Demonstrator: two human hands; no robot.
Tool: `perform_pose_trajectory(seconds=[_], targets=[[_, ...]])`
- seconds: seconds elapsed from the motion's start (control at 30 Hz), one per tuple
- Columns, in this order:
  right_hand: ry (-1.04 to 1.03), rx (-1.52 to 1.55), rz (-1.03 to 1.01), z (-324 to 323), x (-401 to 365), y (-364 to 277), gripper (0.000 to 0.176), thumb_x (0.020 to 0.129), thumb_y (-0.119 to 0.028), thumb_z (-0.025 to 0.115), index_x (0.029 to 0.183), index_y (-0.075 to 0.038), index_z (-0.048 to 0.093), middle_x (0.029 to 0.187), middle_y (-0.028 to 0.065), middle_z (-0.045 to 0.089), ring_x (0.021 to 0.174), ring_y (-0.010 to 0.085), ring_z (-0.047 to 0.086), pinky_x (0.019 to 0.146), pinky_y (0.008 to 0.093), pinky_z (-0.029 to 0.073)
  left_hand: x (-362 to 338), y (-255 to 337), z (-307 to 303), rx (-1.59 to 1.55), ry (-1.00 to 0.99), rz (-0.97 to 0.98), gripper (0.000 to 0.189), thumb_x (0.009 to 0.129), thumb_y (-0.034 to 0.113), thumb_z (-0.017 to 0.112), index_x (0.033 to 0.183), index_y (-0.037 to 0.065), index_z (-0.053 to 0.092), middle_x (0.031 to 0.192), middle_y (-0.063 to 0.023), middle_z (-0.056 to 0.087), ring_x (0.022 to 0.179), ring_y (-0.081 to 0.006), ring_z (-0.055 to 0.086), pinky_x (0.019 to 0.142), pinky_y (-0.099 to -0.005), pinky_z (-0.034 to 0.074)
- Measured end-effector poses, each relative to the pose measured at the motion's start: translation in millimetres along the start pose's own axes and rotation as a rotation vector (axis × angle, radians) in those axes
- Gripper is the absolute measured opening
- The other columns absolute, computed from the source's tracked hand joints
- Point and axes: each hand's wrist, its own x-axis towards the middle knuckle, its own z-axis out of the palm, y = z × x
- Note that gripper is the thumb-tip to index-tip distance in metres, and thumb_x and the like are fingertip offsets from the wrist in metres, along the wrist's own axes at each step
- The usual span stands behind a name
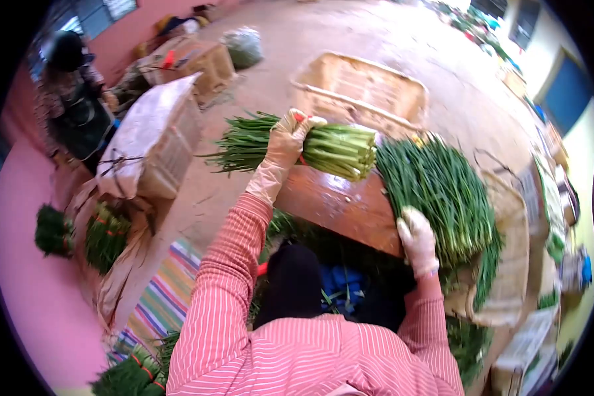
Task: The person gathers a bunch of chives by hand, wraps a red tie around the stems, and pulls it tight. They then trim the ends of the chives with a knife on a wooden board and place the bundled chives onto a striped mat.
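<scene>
Gloved in pale plastic, my left hand [287, 138] is closed around a bundle of green stalks [340, 150], held sideways above the left part of a wet reddish-brown board [350, 204]. The pale cut ends point right and the leafy ends left; a bit of red shows at the fingers. My right hand [417, 241], also gloved, rests at the board's right edge beside a large loose pile of long green stalks [442, 198]. Its fingers look curled, and whether anything is in them is hidden.
An empty beige crate [360, 99] stands beyond the board. Another person [79, 105] is at the far left beside a cloth-covered crate [145, 145]. Tied green bundles [107, 237] lie at left, near a striped mat [162, 290]. A woven sack [501, 264] lies at right.
</scene>
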Motion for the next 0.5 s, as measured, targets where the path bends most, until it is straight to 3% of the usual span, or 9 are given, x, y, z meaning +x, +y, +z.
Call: perform_pose_trajectory(seconds=[0.07,0.1,0.2,0.27,0.4,0.43,0.5], targets=[[0.042,0.019,0.047,-16.7,15.0,-7.7,0.032,0.088,-0.022,0.062,0.111,0.001,0.063,0.113,0.0187,0.063,0.107,0.0321,0.059,0.093,0.0380,0.046,-23.1,-52.2,28.1,0.216,-0.052,0.097,0.015,0.088,0.014,0.067,0.080,0.004,0.060,0.077,-0.0042,0.066,0.069,-0.0092,0.056,0.065,-0.0267,0.047],[0.074,0.027,0.026,-19.3,21.9,-10.3,0.032,0.088,-0.022,0.062,0.111,0.001,0.063,0.113,0.0182,0.063,0.106,0.0319,0.059,0.093,0.0378,0.047,-34.5,-84.0,35.4,0.311,-0.113,0.051,0.013,0.090,0.014,0.064,0.083,0.004,0.059,0.083,-0.0026,0.070,0.065,-0.0052,0.058,0.056,-0.0221,0.048],[0.036,0.090,0.004,-16.0,43.9,-18.6,0.030,0.088,-0.020,0.062,0.111,0.000,0.063,0.110,0.0166,0.064,0.104,0.0308,0.060,0.092,0.0368,0.047,-73.5,-129.6,57.4,0.225,-0.204,-0.104,0.010,0.090,0.013,0.064,0.085,0.004,0.063,0.083,-0.0023,0.069,0.073,-0.0077,0.059,0.069,-0.0243,0.049],[0.012,0.163,-0.040,2.2,55.4,-17.7,0.029,0.087,-0.018,0.062,0.113,-0.003,0.063,0.109,0.0148,0.064,0.104,0.0291,0.060,0.092,0.0354,0.047,-90.2,-123.9,63.3,0.199,-0.306,-0.062,0.007,0.091,0.009,0.061,0.086,0.004,0.062,0.089,-0.0029,0.069,0.081,-0.0087,0.059,0.078,-0.0241,0.047],[-0.143,0.360,0.040,43.7,72.9,-27.9,0.031,0.088,-0.022,0.063,0.113,-0.004,0.064,0.107,0.0126,0.065,0.105,0.0275,0.059,0.092,0.0344,0.047,-89.7,-126.8,60.1,0.004,-0.271,-0.126,0.003,0.089,0.004,0.061,0.089,0.002,0.063,0.087,-0.0046,0.066,0.081,-0.0134,0.061,0.077,-0.0273,0.048],[-0.217,0.332,-0.013,49.7,81.3,-32.2,0.030,0.087,-0.022,0.065,0.111,-0.004,0.066,0.105,0.0117,0.066,0.102,0.0251,0.060,0.091,0.0338,0.047,-89.5,-121.7,59.0,0.107,-0.291,-0.019,0.003,0.089,0.004,0.061,0.089,0.002,0.063,0.086,-0.0054,0.064,0.080,-0.0149,0.060,0.077,-0.0277,0.048],[-0.242,0.614,0.055,70.5,83.9,-39.3,0.027,0.083,-0.015,0.069,0.107,-0.004,0.068,0.099,0.0102,0.068,0.097,0.0186,0.062,0.087,0.0311,0.047,-89.6,-121.6,57.5,0.204,-0.308,0.107,0.004,0.087,0.003,0.061,0.090,0.000,0.061,0.084,-0.0079,0.059,0.077,-0.0198,0.059,0.074,-0.0299,0.048]])
